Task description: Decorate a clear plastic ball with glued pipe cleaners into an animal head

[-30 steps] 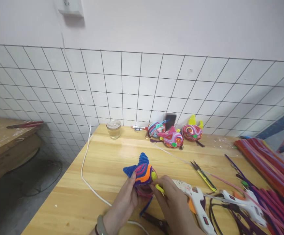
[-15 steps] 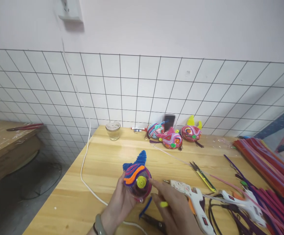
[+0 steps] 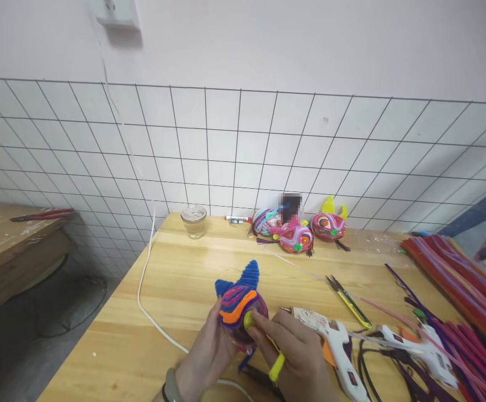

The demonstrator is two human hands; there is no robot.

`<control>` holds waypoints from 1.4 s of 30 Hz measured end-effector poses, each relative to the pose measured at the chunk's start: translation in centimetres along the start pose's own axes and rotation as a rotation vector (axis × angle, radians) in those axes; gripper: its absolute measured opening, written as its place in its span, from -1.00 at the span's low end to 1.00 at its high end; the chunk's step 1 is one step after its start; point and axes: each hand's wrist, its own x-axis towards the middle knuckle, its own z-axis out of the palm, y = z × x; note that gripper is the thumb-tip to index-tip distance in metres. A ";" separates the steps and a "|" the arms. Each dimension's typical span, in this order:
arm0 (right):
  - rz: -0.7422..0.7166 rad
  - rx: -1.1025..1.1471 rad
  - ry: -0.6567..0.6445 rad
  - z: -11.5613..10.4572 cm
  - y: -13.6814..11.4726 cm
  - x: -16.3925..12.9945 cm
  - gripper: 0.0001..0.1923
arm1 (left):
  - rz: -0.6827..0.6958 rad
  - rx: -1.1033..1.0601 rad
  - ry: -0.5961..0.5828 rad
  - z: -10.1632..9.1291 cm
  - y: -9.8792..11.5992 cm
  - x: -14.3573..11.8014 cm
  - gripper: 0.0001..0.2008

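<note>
We log one wooden table (image 3: pixel 176 279). On it we count a glass jar (image 3: pixel 194 220), three finished figures (image 3: pixel 297 229), snips (image 3: pixel 349 300), two glue guns (image 3: pixel 338 346) and pipe cleaners (image 3: pixel 460 285).

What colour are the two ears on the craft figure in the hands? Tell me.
Blue, on the craft figure; the head view shows them.

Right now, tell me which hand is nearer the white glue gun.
Right. The right hand lies just beside the white glue gun, its fingertips on the pipe-cleaner figure; the left hand cups the figure's far side.
</note>
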 end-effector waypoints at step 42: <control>0.939 0.260 -0.337 1.9 4.5 -2.6 -0.45 | 0.375 1.032 0.525 -2.1 1.6 0.5 -0.66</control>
